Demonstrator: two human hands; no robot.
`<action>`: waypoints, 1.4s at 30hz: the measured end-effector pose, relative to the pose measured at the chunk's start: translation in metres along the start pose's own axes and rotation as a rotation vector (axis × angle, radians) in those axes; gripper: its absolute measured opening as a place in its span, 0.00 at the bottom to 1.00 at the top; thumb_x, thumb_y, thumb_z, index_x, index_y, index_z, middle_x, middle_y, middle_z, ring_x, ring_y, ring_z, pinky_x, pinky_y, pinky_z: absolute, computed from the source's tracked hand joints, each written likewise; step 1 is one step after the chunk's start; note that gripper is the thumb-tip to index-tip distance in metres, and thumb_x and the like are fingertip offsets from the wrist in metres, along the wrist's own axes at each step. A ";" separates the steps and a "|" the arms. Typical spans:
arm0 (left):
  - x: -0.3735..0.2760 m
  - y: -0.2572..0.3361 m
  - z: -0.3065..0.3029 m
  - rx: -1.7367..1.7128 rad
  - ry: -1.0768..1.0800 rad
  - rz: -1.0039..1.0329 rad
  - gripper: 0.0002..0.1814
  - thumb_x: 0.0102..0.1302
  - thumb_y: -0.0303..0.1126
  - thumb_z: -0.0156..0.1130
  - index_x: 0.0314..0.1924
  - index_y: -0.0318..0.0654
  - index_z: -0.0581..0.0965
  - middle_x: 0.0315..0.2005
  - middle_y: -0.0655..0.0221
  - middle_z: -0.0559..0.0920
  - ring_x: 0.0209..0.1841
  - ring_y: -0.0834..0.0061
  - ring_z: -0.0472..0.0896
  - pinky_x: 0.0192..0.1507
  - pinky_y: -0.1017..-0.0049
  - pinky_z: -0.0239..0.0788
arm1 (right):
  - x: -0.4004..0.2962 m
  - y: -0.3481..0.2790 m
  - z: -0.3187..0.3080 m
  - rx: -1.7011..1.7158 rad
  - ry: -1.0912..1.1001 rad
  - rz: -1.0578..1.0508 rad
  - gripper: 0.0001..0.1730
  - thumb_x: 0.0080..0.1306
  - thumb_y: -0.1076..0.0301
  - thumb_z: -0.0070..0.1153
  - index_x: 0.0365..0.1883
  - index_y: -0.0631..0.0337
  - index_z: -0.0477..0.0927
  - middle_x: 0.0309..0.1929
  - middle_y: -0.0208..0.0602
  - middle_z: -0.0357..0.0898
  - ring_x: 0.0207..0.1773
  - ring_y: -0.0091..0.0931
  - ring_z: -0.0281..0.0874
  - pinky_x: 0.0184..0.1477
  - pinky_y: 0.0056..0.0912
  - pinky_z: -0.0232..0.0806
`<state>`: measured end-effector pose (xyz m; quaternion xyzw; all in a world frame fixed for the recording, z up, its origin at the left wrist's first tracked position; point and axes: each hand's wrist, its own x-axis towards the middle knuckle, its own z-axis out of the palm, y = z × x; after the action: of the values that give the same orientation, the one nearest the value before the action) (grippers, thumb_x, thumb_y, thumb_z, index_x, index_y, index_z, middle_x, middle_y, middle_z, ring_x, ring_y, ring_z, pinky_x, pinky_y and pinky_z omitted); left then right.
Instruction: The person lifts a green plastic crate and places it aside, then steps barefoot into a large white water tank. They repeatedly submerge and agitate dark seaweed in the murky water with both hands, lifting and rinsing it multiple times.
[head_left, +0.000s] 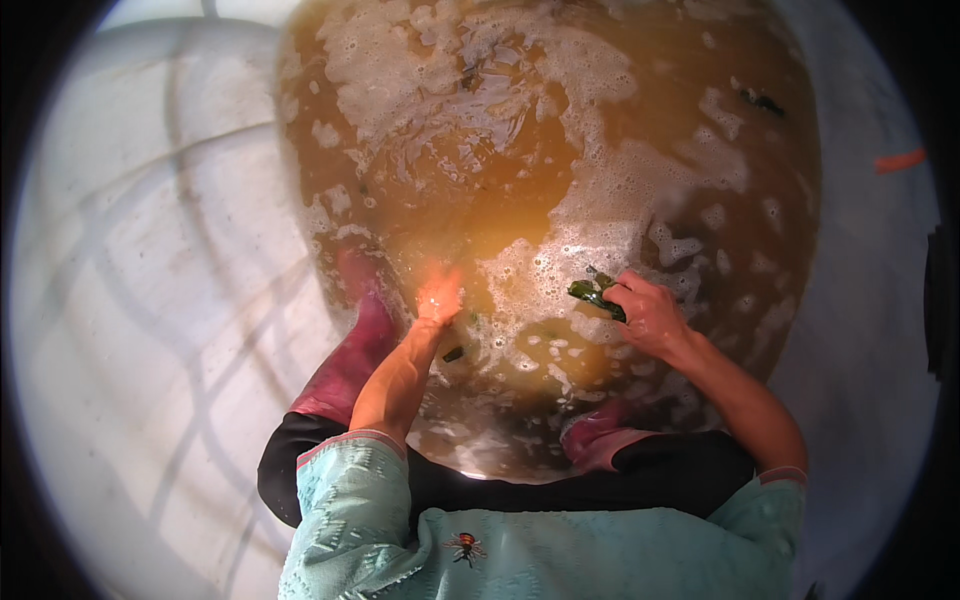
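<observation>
My left hand reaches into murky, yellow-brown water. Its fingers are blurred under the surface, so whether they hold anything does not show. On the right, my right hand grips a small bunch of wet, dark green leaves just at the foamy surface. A small dark green leaf piece floats below my left hand. Whitish foam covers much of the water.
Pale, smooth walls curve around the water. Pink rubber boots stand in it, the left boot and the right boot on either side. Another dark green piece floats at the far right. An orange strip lies beyond.
</observation>
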<state>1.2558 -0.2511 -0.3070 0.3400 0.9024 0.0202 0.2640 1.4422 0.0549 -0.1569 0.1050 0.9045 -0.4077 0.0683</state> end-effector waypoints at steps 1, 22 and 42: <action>-0.002 -0.003 -0.002 0.043 0.007 0.018 0.18 0.60 0.31 0.50 0.52 0.47 0.73 0.50 0.56 0.72 0.48 0.58 0.76 0.46 0.60 0.70 | 0.000 -0.003 0.000 0.004 -0.005 0.009 0.14 0.46 0.77 0.58 0.34 0.59 0.77 0.34 0.40 0.74 0.34 0.42 0.75 0.34 0.39 0.69; 0.014 0.251 -0.446 -1.174 -0.076 0.522 0.06 0.59 0.22 0.55 0.37 0.37 0.74 0.21 0.77 0.71 0.21 0.85 0.66 0.23 0.83 0.57 | -0.113 -0.349 -0.380 -0.331 0.993 -0.085 0.18 0.48 0.76 0.61 0.41 0.65 0.78 0.34 0.38 0.74 0.33 0.31 0.75 0.35 0.34 0.67; -0.180 0.716 -0.691 0.090 0.248 0.962 0.41 0.61 0.64 0.48 0.66 0.44 0.61 0.66 0.57 0.58 0.70 0.55 0.50 0.66 0.46 0.37 | -0.558 -0.408 -0.436 -0.335 1.630 1.324 0.42 0.62 0.45 0.54 0.62 0.70 0.60 0.61 0.58 0.61 0.61 0.47 0.62 0.62 0.46 0.56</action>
<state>1.4627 0.2854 0.5254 0.7239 0.6678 0.1412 0.1004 1.8656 0.0441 0.5418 0.8068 0.4844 0.0339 -0.3365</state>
